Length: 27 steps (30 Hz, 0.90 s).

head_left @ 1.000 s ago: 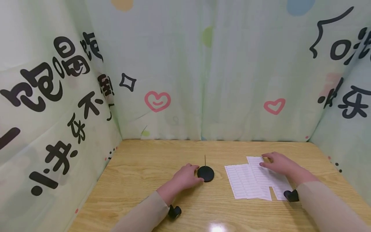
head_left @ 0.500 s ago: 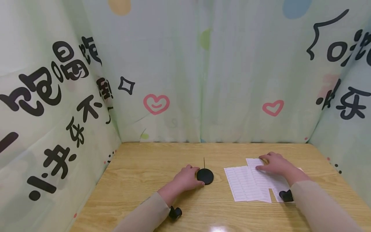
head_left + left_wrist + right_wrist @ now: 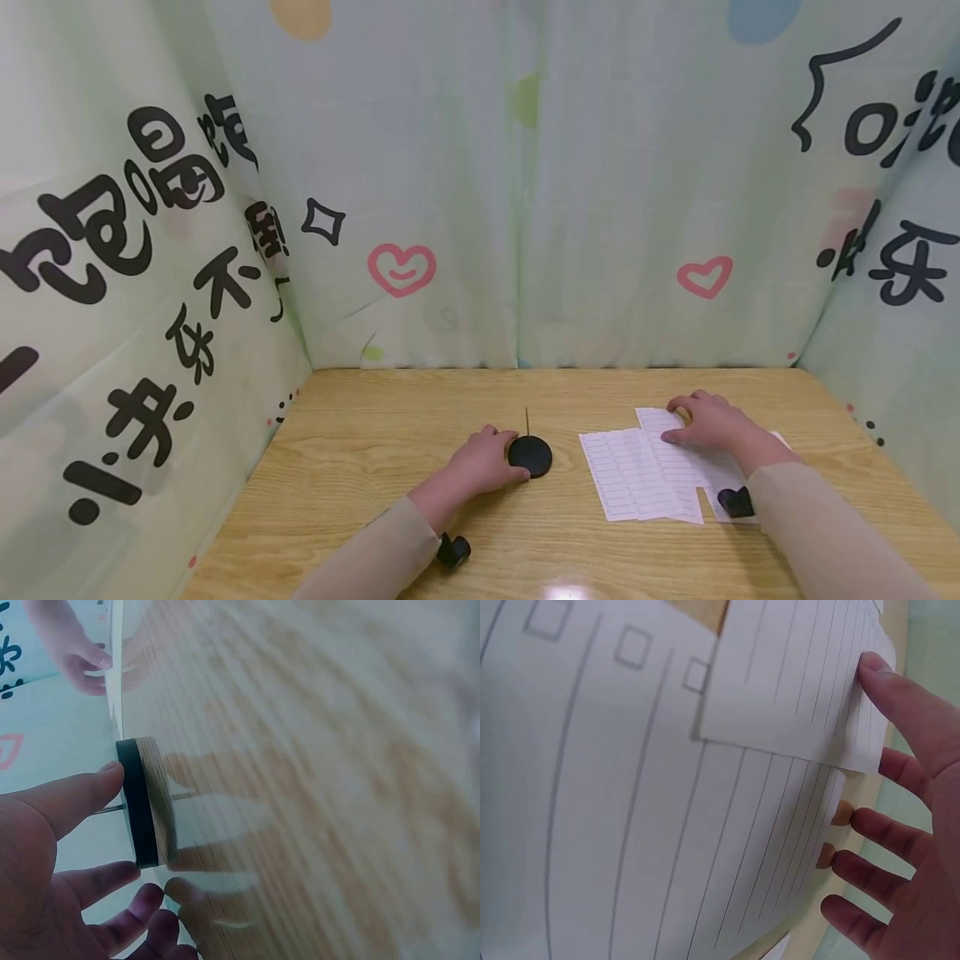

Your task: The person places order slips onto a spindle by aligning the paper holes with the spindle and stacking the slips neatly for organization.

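Observation:
A paper spike (image 3: 530, 457) with a flat black round base and a thin upright metal rod stands on the table. My left hand (image 3: 487, 460) holds the base from its left side. In the left wrist view, the thumb (image 3: 111, 780) touches one edge of the base and the index fingertip touches the other. My right hand (image 3: 712, 427) is over several overlapping lined paper sheets (image 3: 626, 475). In the right wrist view it pinches the edge of the upper sheet (image 3: 787, 682), thumb on its face and index finger at its edge. The other fingers are spread beside the stack.
The wooden table (image 3: 390, 417) reaches back to a pale printed curtain (image 3: 600, 208), which also closes off both sides. A small black wrist camera (image 3: 453, 550) sits at the left cuff, another black camera (image 3: 737, 502) at the right cuff, partly covering the sheets.
My right hand has shifted slightly left over the sheets, and a paper corner now shows to the right of its wrist. The left hand keeps its hold on the spike's base.

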Tool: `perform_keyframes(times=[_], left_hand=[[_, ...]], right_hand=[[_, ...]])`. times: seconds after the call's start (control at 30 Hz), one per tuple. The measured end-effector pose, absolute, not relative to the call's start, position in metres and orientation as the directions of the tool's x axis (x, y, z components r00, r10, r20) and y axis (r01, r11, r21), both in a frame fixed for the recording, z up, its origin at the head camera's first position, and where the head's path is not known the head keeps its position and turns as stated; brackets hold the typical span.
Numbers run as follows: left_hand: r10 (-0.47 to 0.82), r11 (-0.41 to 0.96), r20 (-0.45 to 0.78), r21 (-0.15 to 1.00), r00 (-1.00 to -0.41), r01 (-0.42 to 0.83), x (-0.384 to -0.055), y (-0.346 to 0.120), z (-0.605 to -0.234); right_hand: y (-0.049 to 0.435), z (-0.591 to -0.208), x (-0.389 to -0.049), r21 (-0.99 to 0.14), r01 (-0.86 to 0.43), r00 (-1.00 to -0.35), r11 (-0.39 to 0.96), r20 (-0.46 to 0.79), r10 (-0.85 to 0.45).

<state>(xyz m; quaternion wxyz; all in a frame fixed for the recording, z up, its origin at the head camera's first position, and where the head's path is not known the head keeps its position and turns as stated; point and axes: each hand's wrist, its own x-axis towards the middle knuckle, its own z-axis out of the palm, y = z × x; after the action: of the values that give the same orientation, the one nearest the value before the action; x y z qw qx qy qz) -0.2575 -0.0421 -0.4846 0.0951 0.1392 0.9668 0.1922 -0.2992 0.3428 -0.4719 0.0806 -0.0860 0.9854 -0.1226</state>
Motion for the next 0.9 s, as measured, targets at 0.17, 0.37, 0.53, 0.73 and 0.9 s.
perform_keyframes(times=[0.17, 0.37, 0.53, 0.73, 0.9], left_hand=[[0.303, 0.886, -0.135, 0.403, -0.943, 0.228, -0.258, -0.040, -0.483], [0.302, 0.889, -0.137, 0.399, -0.944, 0.226, -0.257, -0.040, -0.481], [0.302, 0.889, -0.140, 0.399, -0.943, 0.225, -0.258, -0.039, -0.481], [0.302, 0.887, -0.143, 0.404, -0.943, 0.223, -0.258, -0.039, -0.480], [0.300, 0.887, -0.143, 0.405, -0.943, 0.220, -0.258, -0.038, -0.481]], right_hand=[[0.342, -0.470, -0.298, -0.266, -0.164, -0.970, 0.950, -0.132, -0.204], [0.342, -0.476, -0.302, -0.283, -0.172, -0.970, 0.943, -0.119, -0.212], [0.341, -0.481, -0.305, -0.346, -0.134, -0.973, 0.929, -0.134, -0.190], [0.341, -0.485, -0.307, -0.450, -0.051, -0.971, 0.892, -0.187, -0.150], [0.340, -0.484, -0.304, -0.481, -0.015, -0.972, 0.877, -0.200, -0.126]])
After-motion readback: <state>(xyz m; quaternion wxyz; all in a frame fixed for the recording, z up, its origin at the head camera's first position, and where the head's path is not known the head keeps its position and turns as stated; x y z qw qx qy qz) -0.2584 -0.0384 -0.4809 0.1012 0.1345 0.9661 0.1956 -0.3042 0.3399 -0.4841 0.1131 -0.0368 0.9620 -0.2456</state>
